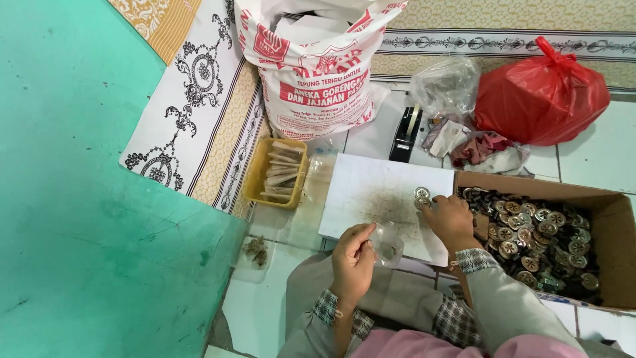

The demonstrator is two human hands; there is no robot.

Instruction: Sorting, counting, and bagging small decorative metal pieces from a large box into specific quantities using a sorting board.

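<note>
White board (371, 192) lay on the tiled floor (265, 311) as our landmark. Over its near edge our left hand (352, 260) pinched a small clear plastic bag (387, 243), fingers closed on it. At the board's right edge our right hand (452, 219) rested with fingers curled over a few metal buttons (422, 197), two showing just beyond the fingertips. Right of the board, touching it, a cardboard box (616, 225) held a heap of such buttons. Left of the board stood a yellow tray (255, 182) of packets; behind it, a black tape dispenser (405, 132), a printed sack (318, 73) and a red bag (540, 96).
</note>
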